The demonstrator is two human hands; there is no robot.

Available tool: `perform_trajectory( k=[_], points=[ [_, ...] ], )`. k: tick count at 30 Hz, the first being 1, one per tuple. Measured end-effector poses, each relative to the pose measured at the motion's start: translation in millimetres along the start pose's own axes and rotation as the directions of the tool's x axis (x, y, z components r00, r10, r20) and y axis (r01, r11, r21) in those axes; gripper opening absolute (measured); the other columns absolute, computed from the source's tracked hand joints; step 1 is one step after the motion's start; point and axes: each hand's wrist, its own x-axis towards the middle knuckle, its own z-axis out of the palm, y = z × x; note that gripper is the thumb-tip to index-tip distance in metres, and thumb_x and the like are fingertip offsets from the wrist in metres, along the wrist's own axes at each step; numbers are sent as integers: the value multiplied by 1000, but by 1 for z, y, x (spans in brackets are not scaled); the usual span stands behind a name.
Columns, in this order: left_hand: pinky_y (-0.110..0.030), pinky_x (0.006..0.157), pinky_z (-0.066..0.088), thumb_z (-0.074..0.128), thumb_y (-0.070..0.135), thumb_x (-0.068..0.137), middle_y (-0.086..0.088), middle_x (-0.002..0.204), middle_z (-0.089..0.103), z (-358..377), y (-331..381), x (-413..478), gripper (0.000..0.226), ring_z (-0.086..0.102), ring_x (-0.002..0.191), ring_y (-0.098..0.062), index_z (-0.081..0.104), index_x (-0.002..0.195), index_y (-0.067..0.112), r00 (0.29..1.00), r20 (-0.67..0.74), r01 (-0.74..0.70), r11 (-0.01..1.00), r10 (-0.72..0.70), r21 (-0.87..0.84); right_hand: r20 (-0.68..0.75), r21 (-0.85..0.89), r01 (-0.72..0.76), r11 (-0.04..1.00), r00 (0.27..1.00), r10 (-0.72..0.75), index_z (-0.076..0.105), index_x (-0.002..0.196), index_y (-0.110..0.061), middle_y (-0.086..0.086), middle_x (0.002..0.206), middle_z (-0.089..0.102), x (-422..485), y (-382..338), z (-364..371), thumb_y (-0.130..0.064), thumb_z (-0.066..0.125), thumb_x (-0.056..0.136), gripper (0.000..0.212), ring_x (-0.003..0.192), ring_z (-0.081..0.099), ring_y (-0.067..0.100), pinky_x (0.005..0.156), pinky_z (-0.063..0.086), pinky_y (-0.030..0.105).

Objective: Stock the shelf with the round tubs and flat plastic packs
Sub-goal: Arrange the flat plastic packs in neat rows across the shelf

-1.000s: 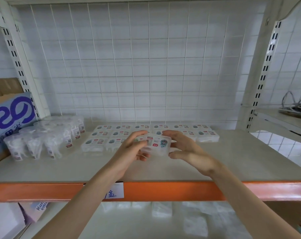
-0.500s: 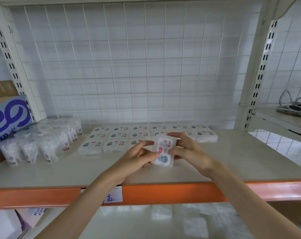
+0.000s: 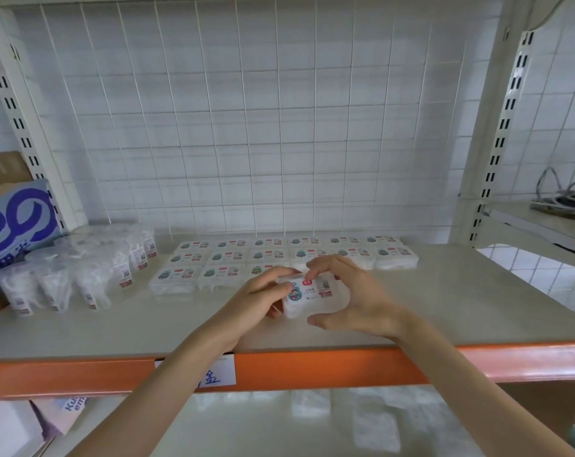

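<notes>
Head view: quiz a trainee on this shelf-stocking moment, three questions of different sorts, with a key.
1. True or false: both the left hand and the right hand hold the flat pack.
2. Where do the round tubs stand relative to the rows of packs? A) left B) right C) on top
3. Fill in: the shelf edge is coloured ___.
Key: 1 true; 2 A; 3 orange.

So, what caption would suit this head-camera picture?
Stocking: left hand and right hand grip a flat pack before the rows of packs on the shelf, round tubs at left.
</notes>
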Motion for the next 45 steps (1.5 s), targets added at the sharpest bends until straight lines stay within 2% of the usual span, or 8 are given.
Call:
perform_trajectory(
  k=[5,8,10,15,19,22,31,45],
  points=[
    [-34,85,54,49,40,99,7,90,69,1,-8,-2,21,66,82,-6,62,114,31,987,-121,-62,953,102,296,-91,-163,-80,983,994,66,64,95,-37,-26,99,59,0,2,-6,-38,90,62,42,106,46,1,86,30,6],
    [-29,75,53,49,40,98,10,86,63,3,-11,-10,18,60,79,-5,62,101,29,940,-160,-117,724,302,680,-199,-164,-200,966,966,166,66,93,-36,-26,97,60,1,10,-15,-38,89,63,38,105,48,8,88,37,21],
    [-26,77,50,51,37,96,13,91,59,5,-14,-12,18,57,85,-5,66,99,27,929,-107,-143,610,354,779,-190,-163,-260,952,955,228,64,94,-37,-25,100,60,1,14,-17,-38,88,66,37,109,48,11,94,39,30],
    [-21,77,41,56,45,92,17,97,52,4,-15,-10,17,51,94,-5,63,100,31,944,-47,-159,575,327,802,-126,-285,-258,923,965,230,62,104,-37,-19,120,58,3,15,-10,-44,80,73,37,121,47,10,108,33,39],
    [-23,80,43,56,53,90,15,100,53,4,-15,-10,25,50,96,-6,61,100,31,949,-40,-154,575,311,803,-177,-310,-188,932,975,137,69,100,-35,-23,100,62,-1,8,-9,-51,75,78,28,100,55,-1,93,44,26],
    [-25,81,44,54,59,88,14,100,53,5,-14,-11,32,49,96,-7,59,99,29,949,-28,-162,561,314,812,-132,-468,-128,874,988,74,68,107,-34,-23,104,60,-2,5,-4,-50,68,84,28,104,53,2,96,41,27],
    [-24,82,40,48,66,88,15,104,50,6,-18,-7,39,48,99,-6,55,102,30,945,-1,-180,523,328,833,78,-551,-81,830,986,148,32,152,-28,-14,158,27,4,3,8,-62,50,92,71,145,18,5,118,17,27],
    [-24,81,41,41,69,86,16,103,50,7,-19,-5,43,48,99,-6,53,100,30,943,0,-173,491,332,854,178,-540,-49,840,969,171,9,158,-24,-13,164,0,3,9,10,-57,40,99,75,149,-7,0,114,-7,17]
  ],
)
